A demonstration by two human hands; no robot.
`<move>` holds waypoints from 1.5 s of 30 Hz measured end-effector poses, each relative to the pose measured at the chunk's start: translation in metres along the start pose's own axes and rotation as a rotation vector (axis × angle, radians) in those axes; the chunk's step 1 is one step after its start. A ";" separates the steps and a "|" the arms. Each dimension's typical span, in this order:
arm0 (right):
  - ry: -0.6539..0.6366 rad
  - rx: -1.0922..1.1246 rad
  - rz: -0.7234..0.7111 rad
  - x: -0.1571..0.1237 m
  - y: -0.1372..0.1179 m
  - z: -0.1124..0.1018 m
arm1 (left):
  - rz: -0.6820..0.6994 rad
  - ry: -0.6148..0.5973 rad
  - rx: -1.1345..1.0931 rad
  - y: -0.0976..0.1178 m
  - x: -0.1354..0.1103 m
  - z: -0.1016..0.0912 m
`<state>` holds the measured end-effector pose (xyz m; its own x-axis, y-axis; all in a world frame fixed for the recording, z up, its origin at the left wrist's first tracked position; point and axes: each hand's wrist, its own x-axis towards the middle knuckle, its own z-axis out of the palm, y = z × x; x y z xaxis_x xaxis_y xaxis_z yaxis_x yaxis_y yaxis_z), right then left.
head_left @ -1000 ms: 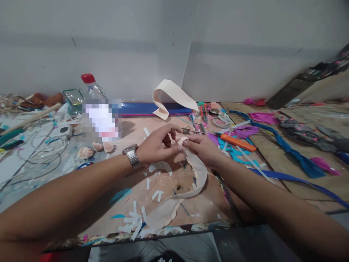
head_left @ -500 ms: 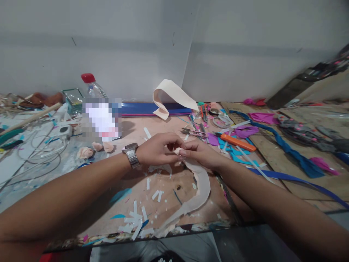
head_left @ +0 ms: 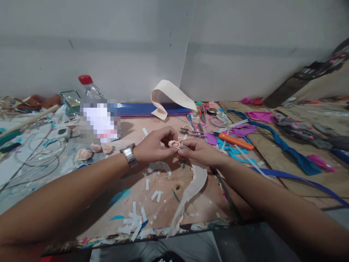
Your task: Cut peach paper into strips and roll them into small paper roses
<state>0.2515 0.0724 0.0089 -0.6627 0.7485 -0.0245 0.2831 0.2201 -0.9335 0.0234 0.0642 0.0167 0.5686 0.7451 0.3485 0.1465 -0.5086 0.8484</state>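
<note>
Between my two hands is a small rolled paper rose (head_left: 175,144), pale peach, its spiral facing up. My left hand (head_left: 156,145), with a metal watch (head_left: 129,155) on the wrist, pinches the rose's left side. From the right, my right hand (head_left: 200,153) grips the rose and the start of its strip with thumb and fingers. The loose peach paper strip (head_left: 198,180) hangs from my right fingers and curves down to the table's front edge. Several finished-looking peach rosettes (head_left: 84,154) lie left of my watch.
A curled cream strip (head_left: 173,89) stands at the back by a blue folder (head_left: 131,110). An orange cutter (head_left: 236,141) and thread snips (head_left: 191,131) lie to the right among coloured scraps. A lit phone (head_left: 100,122) leans on a red-capped bottle (head_left: 92,87). White paper bits (head_left: 135,218) litter the front.
The rose has turned so its spiral now faces up, and more of it shows. The hanging strip has been drawn up shorter, its tail shifting right. The view has shifted slightly.
</note>
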 end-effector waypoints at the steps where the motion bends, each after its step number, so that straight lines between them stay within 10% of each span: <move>1: 0.003 -0.007 -0.003 0.000 0.000 0.000 | -0.015 0.002 -0.030 0.000 0.000 0.001; 15: 0.172 -0.679 -0.304 -0.003 0.003 0.006 | -0.160 0.170 -0.301 -0.006 0.006 0.003; 30: 0.412 -0.826 -0.500 -0.004 -0.003 -0.001 | -0.412 0.553 -0.710 0.002 0.017 -0.015; 40: 0.268 -0.951 -0.434 -0.010 -0.012 -0.001 | -0.454 0.641 -0.773 -0.001 0.020 -0.020; 45: 0.269 -0.946 -0.241 -0.006 -0.002 0.003 | -0.345 0.449 -0.868 0.002 0.018 -0.023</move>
<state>0.2533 0.0656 0.0096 -0.6294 0.7091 0.3179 0.6728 0.7019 -0.2337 0.0151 0.0866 0.0341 0.2264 0.9740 -0.0022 -0.4908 0.1160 0.8635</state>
